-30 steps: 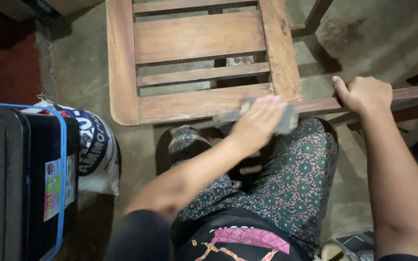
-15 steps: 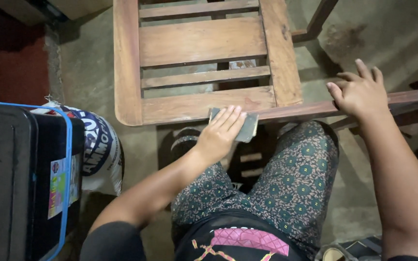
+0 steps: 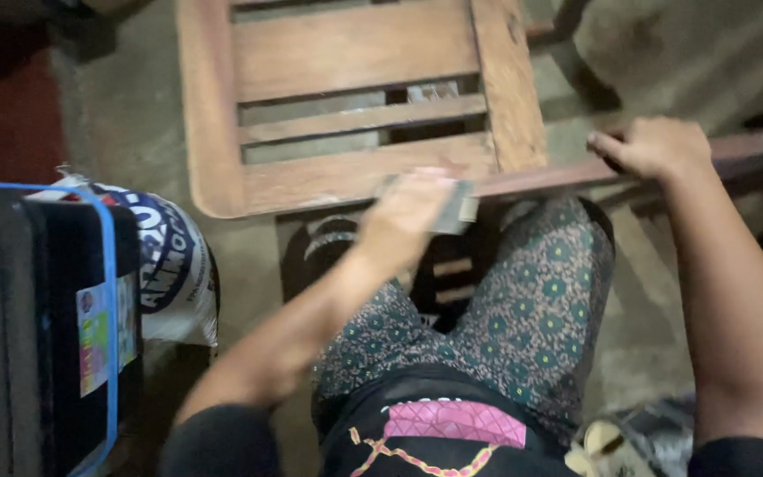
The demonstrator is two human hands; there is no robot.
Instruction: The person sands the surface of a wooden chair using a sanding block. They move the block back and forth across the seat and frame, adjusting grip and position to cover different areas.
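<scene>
A brown wooden slatted chair frame (image 3: 346, 53) lies in front of me on the concrete floor. My left hand (image 3: 408, 212) presses a grey sanding block (image 3: 461, 209) against the frame's front rail; the hand is motion-blurred. My right hand (image 3: 655, 146) is closed around a wooden arm rail (image 3: 549, 179) that runs out to the right of the frame. My patterned trouser leg (image 3: 532, 300) sits below the rail.
A black case with blue trim (image 3: 37, 327) stands at the left, with a white printed sack (image 3: 174, 265) beside it. A dark sandal (image 3: 328, 247) lies under the frame's edge. Another shoe (image 3: 629, 442) shows at bottom right.
My left hand slid the sanding block left along the front rail, then back toward the right. My right hand closed its fingers on the arm rail.
</scene>
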